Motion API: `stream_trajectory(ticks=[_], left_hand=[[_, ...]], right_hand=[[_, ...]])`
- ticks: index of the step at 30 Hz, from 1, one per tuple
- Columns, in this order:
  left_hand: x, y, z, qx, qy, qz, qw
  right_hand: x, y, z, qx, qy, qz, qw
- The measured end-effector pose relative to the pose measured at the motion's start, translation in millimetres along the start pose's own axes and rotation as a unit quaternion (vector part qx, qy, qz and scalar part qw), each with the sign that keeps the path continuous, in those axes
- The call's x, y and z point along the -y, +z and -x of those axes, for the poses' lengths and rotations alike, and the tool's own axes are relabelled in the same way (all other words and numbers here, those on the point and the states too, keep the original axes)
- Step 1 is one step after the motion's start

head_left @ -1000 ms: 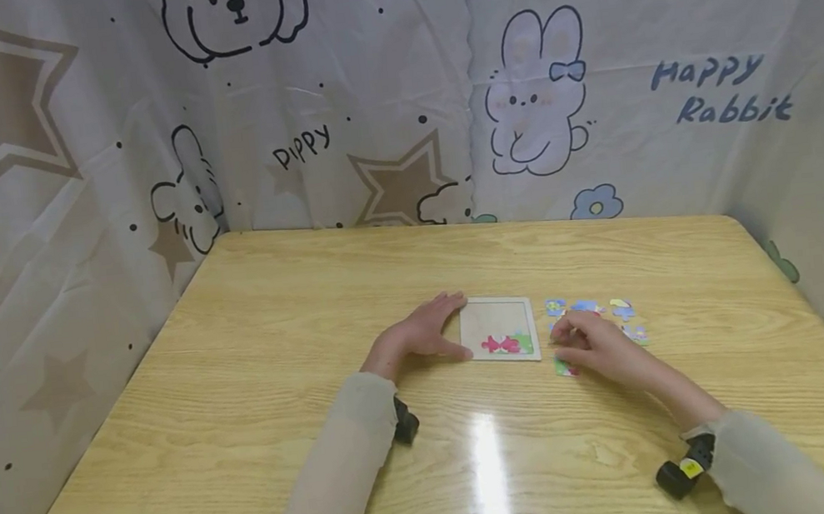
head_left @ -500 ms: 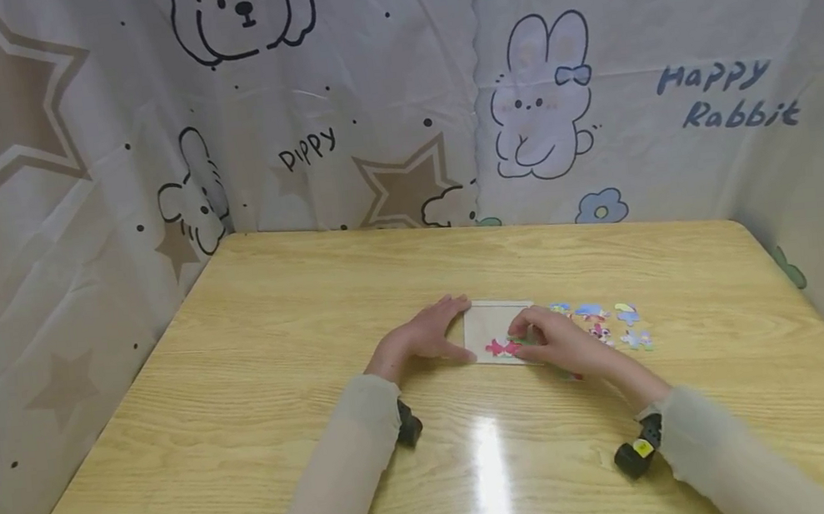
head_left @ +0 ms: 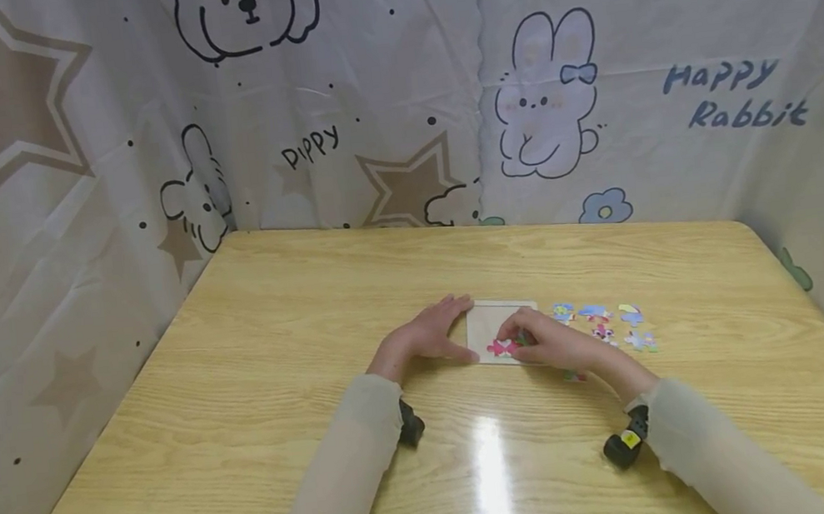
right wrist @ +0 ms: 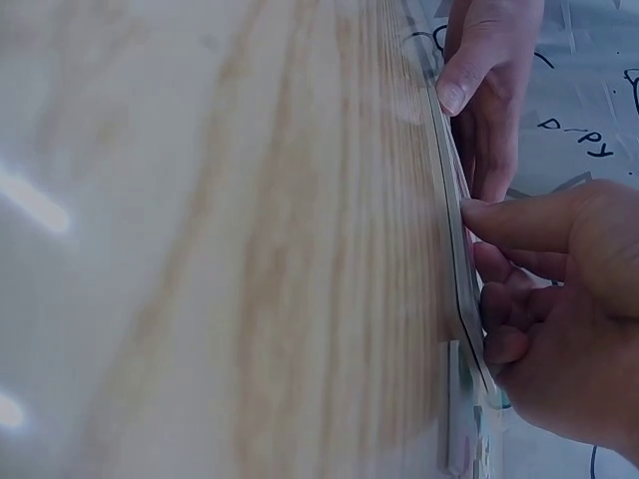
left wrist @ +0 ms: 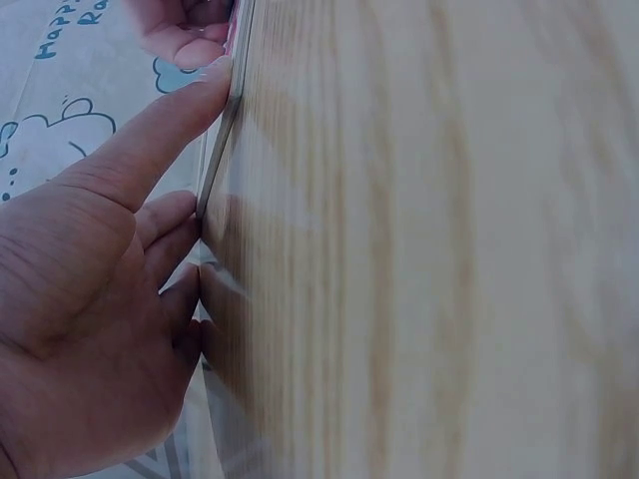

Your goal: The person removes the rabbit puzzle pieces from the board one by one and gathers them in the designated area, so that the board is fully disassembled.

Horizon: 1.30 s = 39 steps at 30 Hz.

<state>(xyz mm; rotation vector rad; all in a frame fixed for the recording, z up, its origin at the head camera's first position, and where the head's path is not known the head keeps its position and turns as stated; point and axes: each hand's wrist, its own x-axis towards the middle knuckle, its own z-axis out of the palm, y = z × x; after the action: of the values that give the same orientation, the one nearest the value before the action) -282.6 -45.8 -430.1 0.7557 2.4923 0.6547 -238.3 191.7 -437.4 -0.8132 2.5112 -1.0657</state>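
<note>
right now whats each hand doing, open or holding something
Left hand: open, fingers straight against the puzzle board's left edge.
Right hand: fingers curled over the board, apparently pressing a piece; the piece itself is hidden.

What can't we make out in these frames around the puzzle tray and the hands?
- Whether the right hand pinches a piece: head view, its own fingers cover the spot; right wrist view is edge-on.
- Picture inside the square pale wooden puzzle tray: head view too small, right hand covers the near right part.
- Prints on the loose coloured puzzle pieces: too small.
- Left hand contact under the palm: hidden; the left wrist view shows only fingers at the tray's edge.
</note>
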Motion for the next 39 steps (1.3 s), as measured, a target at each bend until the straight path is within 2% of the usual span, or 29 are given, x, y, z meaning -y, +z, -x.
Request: stream_trajectory(ticks=[5, 11, 18, 25, 29, 33, 39], left_hand=[[0.4, 0.6, -0.6, 0.000, 0.000, -0.008, 1.0000], [0.0, 0.2, 0.2, 0.000, -0.001, -0.007, 1.0000], [-1.0, 0.0, 0.9, 0.002, -0.001, -0.001, 1.0000], [-2.2, -0.5, 1.3, 0.003, -0.006, -0.004, 1.0000], [-3.5, -1.1, 1.7, 0.003, -0.009, -0.002, 1.0000], [-3.4, -0.8, 1.3, 0.004, -0.010, -0.003, 0.9999], [-3.4, -0.6, 0.7, 0.008, -0.011, -0.003, 0.9999]], right_hand=[[0, 1, -2, 0.005, 0.008, -0.014, 1.000], [3, 3, -2, -0.016, 0.004, -0.020, 1.000], [8, 7, 1, -0.048, -0.012, 0.015, 0.999], [13, 11, 2, -0.099, -0.060, 0.050, 0.992], [15, 11, 2, -0.111, -0.081, 0.064, 0.988], [14, 10, 3, -0.105, -0.069, 0.042, 0.991], [9, 3, 15, -0.102, -0.022, -0.017, 0.994]])
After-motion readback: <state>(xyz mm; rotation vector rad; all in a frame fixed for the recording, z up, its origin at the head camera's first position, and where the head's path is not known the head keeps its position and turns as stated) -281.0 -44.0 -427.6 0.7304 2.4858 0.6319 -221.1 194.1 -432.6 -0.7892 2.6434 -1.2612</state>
